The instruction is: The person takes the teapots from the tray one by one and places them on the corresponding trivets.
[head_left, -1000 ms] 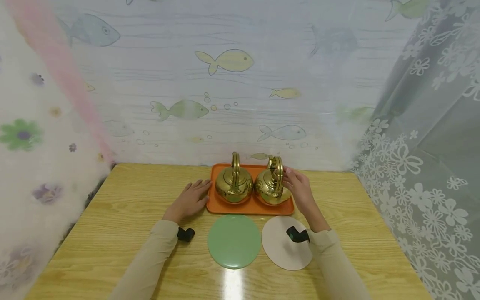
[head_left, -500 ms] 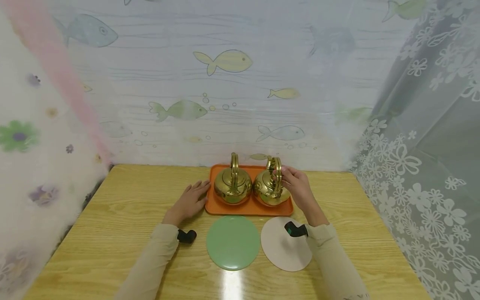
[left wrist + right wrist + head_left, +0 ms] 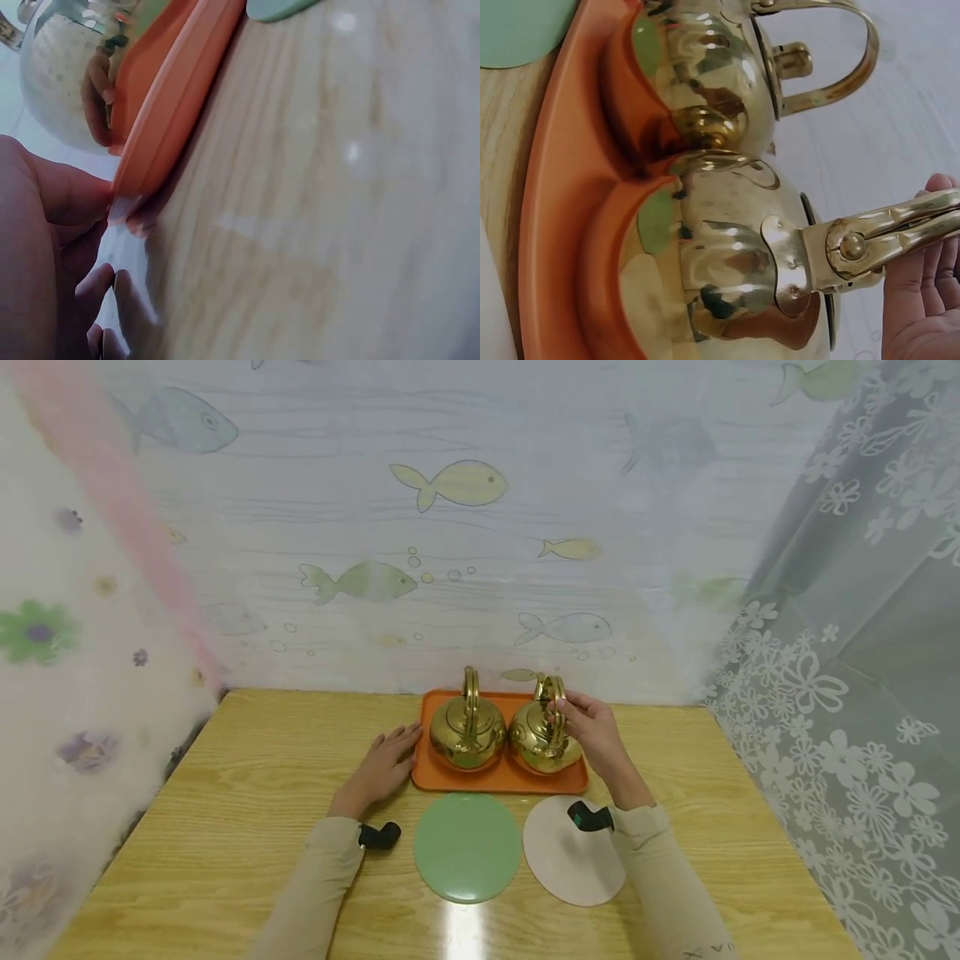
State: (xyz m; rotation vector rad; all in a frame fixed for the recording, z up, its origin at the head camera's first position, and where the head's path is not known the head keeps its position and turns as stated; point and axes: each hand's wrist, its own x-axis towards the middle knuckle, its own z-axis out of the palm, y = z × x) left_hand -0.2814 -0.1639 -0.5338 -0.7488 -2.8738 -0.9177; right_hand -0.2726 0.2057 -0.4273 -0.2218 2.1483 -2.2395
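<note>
Two shiny brass kettles stand side by side on an orange tray (image 3: 498,782). My right hand (image 3: 597,739) holds the arched handle (image 3: 911,225) of the right kettle (image 3: 534,750), its fingers reaching behind the metal in the right wrist view. That kettle sits upright on the tray. No hand is on the left kettle (image 3: 456,745), whose handle also stands up. At the tray's left edge lies my left hand (image 3: 381,768), palm down with extended fingers. Its thumb (image 3: 71,191) touches the tray rim in the left wrist view.
In front of the tray a round green mat (image 3: 467,850) and a round pale pink mat (image 3: 566,868) lie on the wooden table (image 3: 247,793). A fish-patterned curtain (image 3: 465,568) hangs along the table's back edge, with flowered sheets at both sides.
My right hand's fingers have closed in a little more around the right kettle's handle. The left forearm has shifted slightly right. Kettles, tray and mats stay in place.
</note>
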